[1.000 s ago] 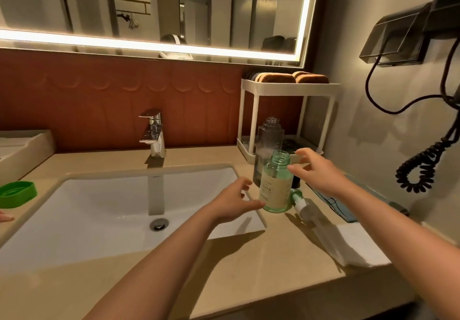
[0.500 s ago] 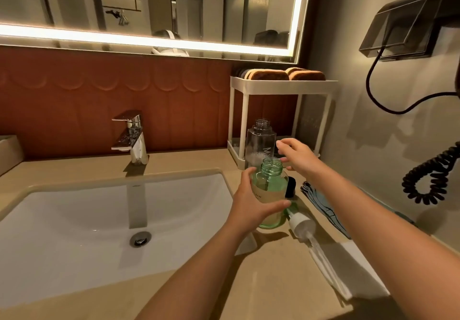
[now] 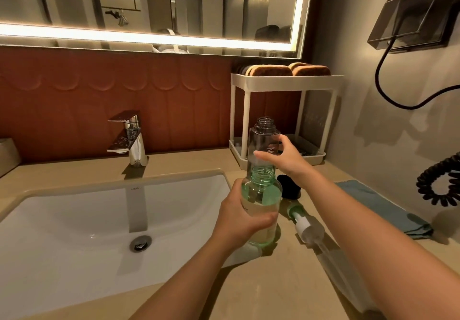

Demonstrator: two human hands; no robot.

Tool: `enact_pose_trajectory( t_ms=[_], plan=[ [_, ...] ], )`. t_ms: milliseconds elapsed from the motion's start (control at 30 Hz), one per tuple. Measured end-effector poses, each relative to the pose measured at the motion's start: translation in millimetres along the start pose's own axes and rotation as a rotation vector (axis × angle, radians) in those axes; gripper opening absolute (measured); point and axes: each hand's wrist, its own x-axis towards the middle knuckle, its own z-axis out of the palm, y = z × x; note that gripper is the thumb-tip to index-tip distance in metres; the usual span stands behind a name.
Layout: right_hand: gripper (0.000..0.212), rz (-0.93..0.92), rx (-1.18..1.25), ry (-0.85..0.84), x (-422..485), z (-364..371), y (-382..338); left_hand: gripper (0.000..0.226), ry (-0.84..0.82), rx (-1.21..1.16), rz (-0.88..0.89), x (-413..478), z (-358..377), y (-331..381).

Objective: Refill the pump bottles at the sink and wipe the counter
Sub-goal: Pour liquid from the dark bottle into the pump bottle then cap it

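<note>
My left hand (image 3: 240,216) grips an uncapped green bottle (image 3: 263,196) with a pale label, held just above the counter at the sink's right corner. Behind it stands a taller clear grey bottle (image 3: 263,140), also uncapped. My right hand (image 3: 286,156) closes around its right side, thumb across the front. A green-and-white pump head (image 3: 302,225) with its long tube lies on the counter to the right. A black cap (image 3: 288,186) sits behind the green bottle. A blue cloth (image 3: 378,207) lies by the right wall.
The white sink (image 3: 74,232) with a chrome faucet (image 3: 130,140) fills the left. A white two-tier rack (image 3: 286,80) with brown sponges on top stands in the back right corner. A black coiled cord (image 3: 438,185) hangs on the right wall. A white cloth lies under my right forearm.
My left hand went from touching the green bottle to gripping it and lifting it slightly. My right hand moved back from the green bottle's neck onto the clear grey bottle.
</note>
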Motion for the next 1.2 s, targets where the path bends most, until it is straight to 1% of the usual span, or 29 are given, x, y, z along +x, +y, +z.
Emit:
enact_pose_trajectory(
  t_ms=[67,267,367,467,567,800,900,1000,1200],
  plan=[
    [0.075,-0.009,0.020,-0.001,1,6,2,0.065,0.003,-0.002,-0.001,-3,-5,1],
    [0.079,-0.004,0.061,0.080,6,18,12,0.063,-0.011,-0.020,-0.012,-6,-13,3],
    [0.078,-0.015,0.082,0.102,8,21,15,0.063,0.010,-0.037,-0.015,-7,-15,2],
    [0.069,-0.012,0.097,0.146,9,25,14,0.064,0.032,-0.072,-0.016,-7,-18,-1],
    [0.058,-0.021,0.102,0.175,9,28,14,0.059,0.040,-0.086,-0.012,-8,-20,2],
    [0.054,-0.046,0.089,0.253,9,32,15,0.054,0.041,-0.095,0.004,-13,-25,12],
    [0.049,-0.080,0.123,0.295,6,30,5,0.056,0.043,-0.097,0.005,-15,-29,16],
    [0.047,-0.134,0.146,0.279,1,22,-11,0.060,0.051,-0.098,0.004,-17,-30,19],
    [0.050,-0.230,0.041,0.170,-26,-2,-32,0.061,0.060,-0.080,0.008,-29,-26,24]
  ],
)
